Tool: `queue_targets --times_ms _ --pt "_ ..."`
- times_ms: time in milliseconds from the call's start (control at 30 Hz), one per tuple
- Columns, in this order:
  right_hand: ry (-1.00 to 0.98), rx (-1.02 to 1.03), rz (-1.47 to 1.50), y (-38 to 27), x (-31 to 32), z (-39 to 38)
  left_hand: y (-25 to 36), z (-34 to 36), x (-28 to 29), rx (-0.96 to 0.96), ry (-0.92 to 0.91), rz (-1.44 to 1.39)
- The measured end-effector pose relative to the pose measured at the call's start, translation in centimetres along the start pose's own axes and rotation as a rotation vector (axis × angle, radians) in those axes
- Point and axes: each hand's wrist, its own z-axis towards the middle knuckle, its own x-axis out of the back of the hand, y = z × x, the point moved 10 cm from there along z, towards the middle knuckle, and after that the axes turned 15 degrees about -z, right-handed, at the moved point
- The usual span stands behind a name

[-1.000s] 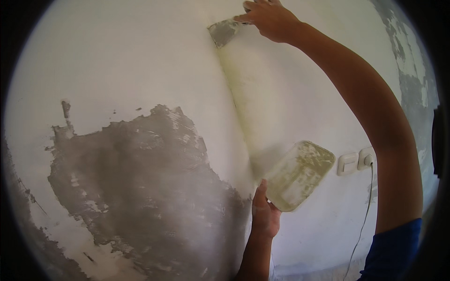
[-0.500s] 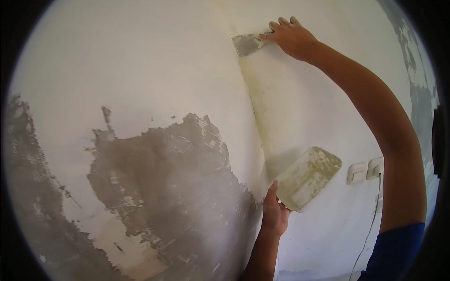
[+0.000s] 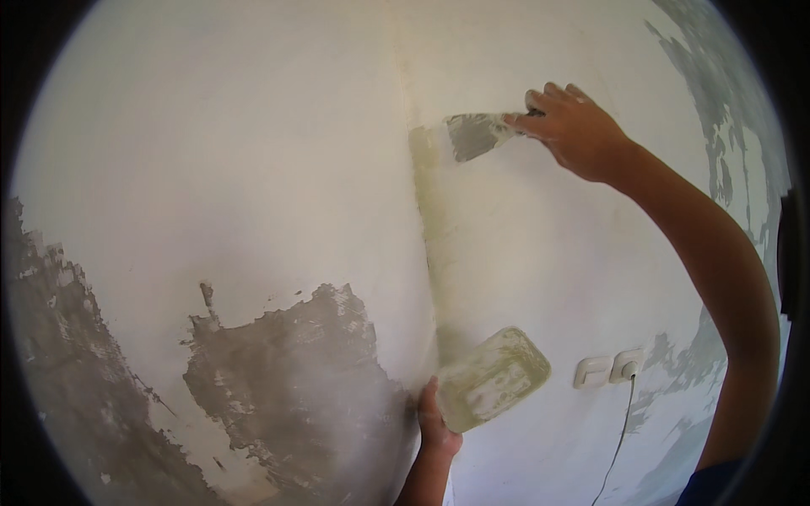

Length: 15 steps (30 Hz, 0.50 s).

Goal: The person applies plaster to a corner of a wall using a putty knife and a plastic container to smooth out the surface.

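My right hand (image 3: 582,131), raised high on the right, is closed on the handle of a putty knife (image 3: 474,137). Its wide blade, smeared with pale filler, points left toward the wall corner and lies close to the right-hand wall; whether it touches cannot be told. Lower down, my left hand (image 3: 439,422) grips the near end of a pale green plastic tray (image 3: 496,379), thumb up along its side. White filler streaks coat the tray's face. Between the two hands runs the corner, with a yellowish-green strip (image 3: 429,202) of damp-looking surface along it.
On the left wall (image 3: 219,152), bare grey patches (image 3: 287,379) show through the white coat. A switch (image 3: 592,372) and a socket (image 3: 627,365) with a plugged-in cable (image 3: 620,443) sit low on the right wall. More grey patches (image 3: 717,93) lie at far right.
My right hand has drawn the putty knife back from the corner, to the right. The view has shifted, so the walls, tray and left hand sit lower and farther left.
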Motion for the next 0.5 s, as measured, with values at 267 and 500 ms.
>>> queue_targets --times_ms 267,500 --pt "0.006 0.007 0.205 -5.9 -3.2 1.5 2.0 -1.9 -3.2 -0.132 -0.092 0.038" --pt "0.052 -0.061 0.180 -6.3 -4.7 2.3 3.3 -4.6 -4.1 -0.154 -0.054 0.088"
